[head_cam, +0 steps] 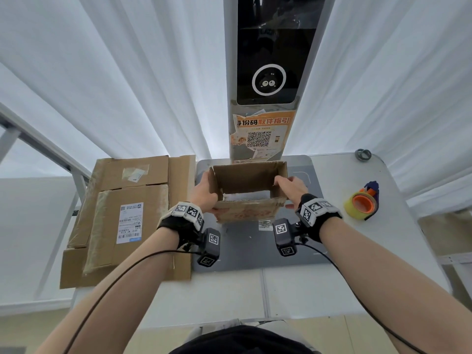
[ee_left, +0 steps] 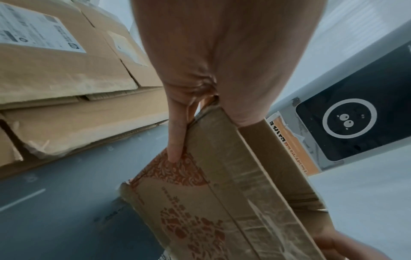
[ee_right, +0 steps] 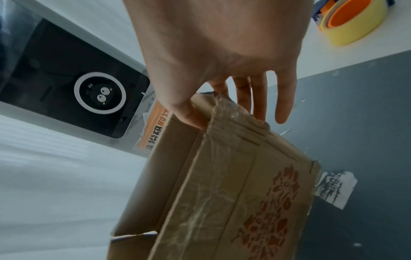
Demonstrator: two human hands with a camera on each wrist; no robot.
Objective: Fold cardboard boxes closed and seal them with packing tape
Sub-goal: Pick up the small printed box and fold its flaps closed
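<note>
I hold a small brown cardboard box [head_cam: 246,212] with a red printed pattern and old clear tape, just above the grey mat [head_cam: 255,254]. Its open side faces me and the flaps stand open. My left hand [head_cam: 205,192] grips the box's left wall at the corner, and in the left wrist view the left hand [ee_left: 177,137] pinches the box [ee_left: 222,202]. My right hand [head_cam: 291,186] pinches the right wall; in the right wrist view the right hand [ee_right: 222,52] has its thumb inside the box [ee_right: 222,184]. A yellow tape roll on an orange dispenser [head_cam: 361,204] lies at the right, also seen as the tape roll [ee_right: 353,19].
Flattened cardboard boxes [head_cam: 127,218] with a shipping label are stacked at the left of the white table [head_cam: 357,264]. A kiosk post [head_cam: 268,72] with a dark screen rises right behind the box. A small dark ring [head_cam: 363,155] sits at the far right corner.
</note>
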